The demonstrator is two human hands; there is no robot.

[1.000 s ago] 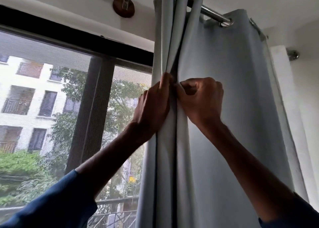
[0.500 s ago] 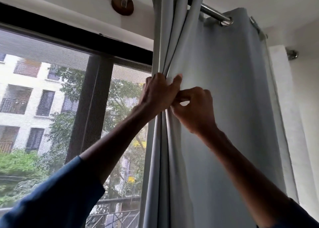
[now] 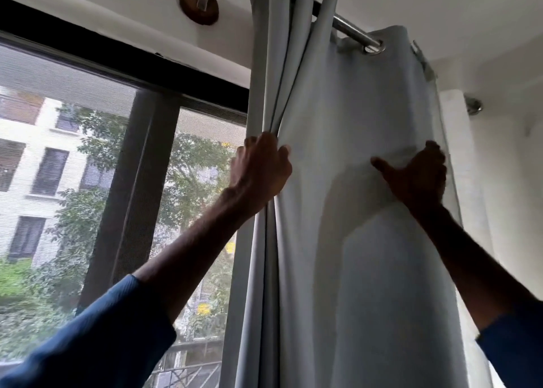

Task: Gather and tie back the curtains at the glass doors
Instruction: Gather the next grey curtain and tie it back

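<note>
Source: daylight came through the glass door [image 3: 73,181], overexposed.
Contrast: my forearms [image 3: 191,255] read dark.
Shadows: soft grey on the curtain [image 3: 367,108].

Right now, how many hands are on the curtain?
2. The left hand grips the gathered folds at the window-side edge of the curtain. The right hand holds the fabric near the wall-side edge. No other hand shows.
</note>
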